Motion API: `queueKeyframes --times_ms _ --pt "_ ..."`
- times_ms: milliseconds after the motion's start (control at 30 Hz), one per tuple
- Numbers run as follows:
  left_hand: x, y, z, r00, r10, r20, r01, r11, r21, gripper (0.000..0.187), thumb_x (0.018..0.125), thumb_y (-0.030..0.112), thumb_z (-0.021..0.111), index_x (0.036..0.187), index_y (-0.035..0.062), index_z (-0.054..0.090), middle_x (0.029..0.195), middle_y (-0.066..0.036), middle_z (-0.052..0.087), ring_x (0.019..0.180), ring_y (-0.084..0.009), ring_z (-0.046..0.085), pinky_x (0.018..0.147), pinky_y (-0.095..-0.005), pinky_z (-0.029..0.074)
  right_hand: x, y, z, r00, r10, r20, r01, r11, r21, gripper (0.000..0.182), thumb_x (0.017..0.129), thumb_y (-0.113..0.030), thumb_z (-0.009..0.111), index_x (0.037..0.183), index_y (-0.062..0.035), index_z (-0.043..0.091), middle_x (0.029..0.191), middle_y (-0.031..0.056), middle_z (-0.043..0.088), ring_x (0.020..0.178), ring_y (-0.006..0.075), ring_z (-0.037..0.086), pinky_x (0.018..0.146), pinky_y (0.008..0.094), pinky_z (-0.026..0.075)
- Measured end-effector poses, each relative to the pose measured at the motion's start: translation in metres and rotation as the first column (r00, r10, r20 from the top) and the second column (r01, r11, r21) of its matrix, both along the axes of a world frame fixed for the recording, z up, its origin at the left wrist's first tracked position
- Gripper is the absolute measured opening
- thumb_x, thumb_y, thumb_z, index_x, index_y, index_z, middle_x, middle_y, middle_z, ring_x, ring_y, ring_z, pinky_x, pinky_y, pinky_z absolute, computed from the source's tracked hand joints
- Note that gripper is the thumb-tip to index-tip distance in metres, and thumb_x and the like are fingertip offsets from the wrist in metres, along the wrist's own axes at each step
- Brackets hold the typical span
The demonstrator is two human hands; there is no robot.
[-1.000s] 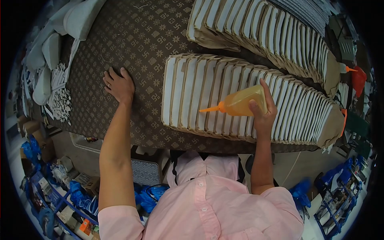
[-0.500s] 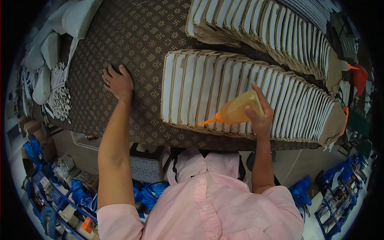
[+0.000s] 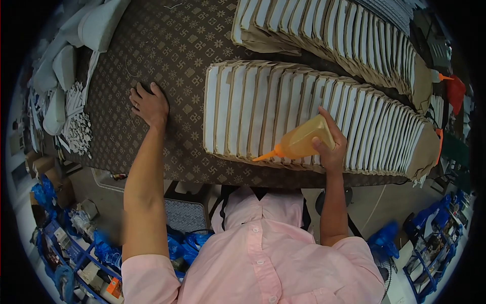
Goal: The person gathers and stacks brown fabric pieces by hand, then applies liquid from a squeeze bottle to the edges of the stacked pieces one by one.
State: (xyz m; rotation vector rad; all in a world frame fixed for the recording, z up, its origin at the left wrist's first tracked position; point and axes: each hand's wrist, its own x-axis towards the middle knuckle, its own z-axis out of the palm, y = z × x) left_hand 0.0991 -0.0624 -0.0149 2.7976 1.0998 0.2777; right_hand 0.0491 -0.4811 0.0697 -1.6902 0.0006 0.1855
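My right hand [image 3: 332,148] is wrapped round a squeeze bottle [image 3: 305,138] of yellowish liquid. The bottle is tilted, and its orange nozzle [image 3: 267,154] points left and down over the near edge of a row of overlapping white pieces with brown paper borders [image 3: 248,109]. The nozzle tip overlaps that near edge in this view. To the left of the row, my left hand [image 3: 150,105] lies flat with fingers spread on the brown patterned tablecloth [image 3: 177,45]; it holds nothing.
A second fanned row of white and brown pieces [image 3: 329,35] lies farther back. White padded shapes [image 3: 64,66] and a bundle of white strips [image 3: 76,121] are at the left. Another orange-tipped bottle [image 3: 438,77] stands by a red item [image 3: 455,95] at the right.
The bottle's nozzle tip has shifted slightly right and toward me along the row's near edge. My left hand stays flat in the same place.
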Motion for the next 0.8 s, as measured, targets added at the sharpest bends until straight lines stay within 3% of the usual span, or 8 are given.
queueKeyframes --times_ms 133,233,300,333,400,567,633,800 --pt "-0.001 0.000 -0.001 1.000 0.000 -0.009 0.000 1.000 0.010 0.056 0.091 0.043 0.031 0.134 0.0070 0.027 0.140 -0.018 0.022 0.131 -0.0341 0.017 0.105 -0.0506 0.014 -0.004 0.002 -0.009 0.991 -0.123 0.043 0.123 0.992 0.002 0.065 0.075 -0.032 0.069 0.127 -0.0013 0.045 0.111 0.0078 0.054 0.097 0.0118 0.051 0.085 0.0257 0.040" --pt "-0.001 0.001 -0.002 1.000 -0.002 -0.018 0.002 1.000 0.015 0.057 0.091 0.043 0.031 0.134 0.0066 0.027 0.140 -0.018 0.022 0.131 -0.0341 0.017 0.105 -0.0506 0.015 -0.009 -0.003 -0.014 0.976 -0.220 -0.003 0.217 0.962 0.163 0.064 0.079 -0.031 0.065 0.130 -0.0012 0.040 0.113 0.0083 0.052 0.098 0.0133 0.051 0.085 0.0264 0.041" --pt "-0.002 0.002 -0.002 1.000 -0.005 -0.013 0.005 1.000 0.016 0.057 0.091 0.044 0.030 0.134 0.0064 0.027 0.140 -0.018 0.022 0.131 -0.0339 0.016 0.105 -0.0505 0.015 -0.011 -0.002 -0.017 0.950 -0.308 -0.060 0.304 0.859 0.411 0.057 0.085 -0.030 0.057 0.130 -0.0019 0.037 0.114 0.0096 0.051 0.100 0.0178 0.053 0.084 0.0297 0.045" --pt "-0.001 0.001 -0.002 1.000 0.003 -0.018 -0.003 1.000 0.019 0.057 0.091 0.044 0.030 0.134 0.0062 0.027 0.140 -0.018 0.022 0.131 -0.0337 0.016 0.105 -0.0505 0.015 -0.013 -0.001 -0.017 0.949 -0.312 -0.040 0.300 0.861 0.410 0.057 0.085 -0.030 0.057 0.130 -0.0019 0.037 0.114 0.0096 0.051 0.100 0.0178 0.053 0.084 0.0297 0.045" --pt "0.000 0.003 -0.006 1.000 0.005 -0.005 -0.005 1.000 0.018 0.058 0.091 0.044 0.030 0.135 0.0062 0.026 0.141 -0.017 0.021 0.132 -0.0338 0.016 0.105 -0.0508 0.014 -0.018 0.002 -0.012 0.913 -0.307 -0.268 0.404 0.590 0.699 0.049 0.089 -0.027 0.050 0.129 -0.0036 0.034 0.114 0.0111 0.049 0.102 0.0225 0.054 0.081 0.0357 0.048" --pt "-0.016 0.004 -0.007 1.000 -0.001 0.023 0.001 1.000 0.000 0.059 0.091 0.045 0.031 0.135 0.0057 0.026 0.142 -0.017 0.020 0.132 -0.0342 0.016 0.105 -0.0506 0.014 -0.039 -0.015 -0.002 0.924 -0.146 -0.352 0.355 0.666 0.656 0.046 0.089 -0.025 0.049 0.127 -0.0045 0.033 0.112 0.0118 0.050 0.102 0.0247 0.054 0.080 0.0410 0.050" --pt "-0.041 0.002 -0.004 0.977 -0.214 -0.001 0.214 0.977 -0.010 0.058 0.091 0.043 0.031 0.135 0.0049 0.027 0.141 -0.018 0.022 0.131 -0.0349 0.018 0.105 -0.0500 0.016 -0.044 -0.023 0.007 0.940 -0.074 -0.332 0.278 0.731 0.623 0.045 0.086 -0.015 0.054 0.125 -0.0041 0.035 0.110 0.0112 0.051 0.100 0.0234 0.055 0.081 0.0381 0.050" --pt "-0.119 -0.044 -0.008 0.990 -0.139 0.018 0.138 0.989 0.059 0.056 0.092 0.041 0.033 0.134 0.0037 0.030 0.140 -0.019 0.024 0.130 -0.0355 0.022 0.104 -0.0482 0.020 -0.040 -0.039 -0.001 0.954 0.019 -0.298 0.135 0.864 0.486 0.051 0.079 -0.005 0.062 0.123 -0.0028 0.037 0.106 0.0093 0.051 0.096 0.0189 0.055 0.082 0.0326 0.048"
